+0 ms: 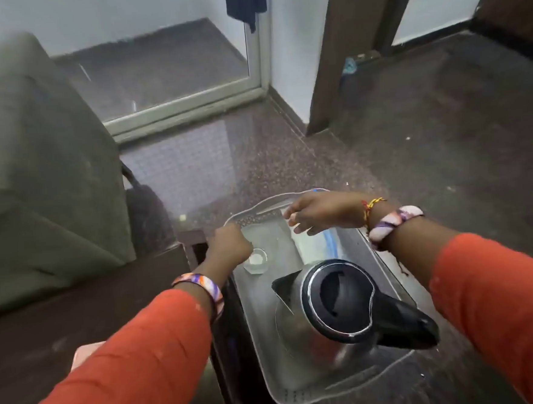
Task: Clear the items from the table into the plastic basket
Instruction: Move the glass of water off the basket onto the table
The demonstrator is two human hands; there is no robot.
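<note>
A clear plastic basket [304,394] sits on a dark small table [195,238] in front of me. Inside it a steel electric kettle [335,304] with a black lid and handle leans at the near end. A small empty glass [256,261] stands near the left wall. A clear object with a blue band [328,241] lies further back, too blurred to identify. My left hand [230,245] is closed at the basket's left rim, just beside the glass. My right hand [319,212] hovers palm down over the far end, fingers loosely apart, with nothing visible in it.
A grey-green sofa [35,155] fills the left side, with a dark bag [146,216] leaning against it. Speckled dark floor stretches ahead to a sliding glass door frame [189,103] and a brown door frame [328,71] at the right.
</note>
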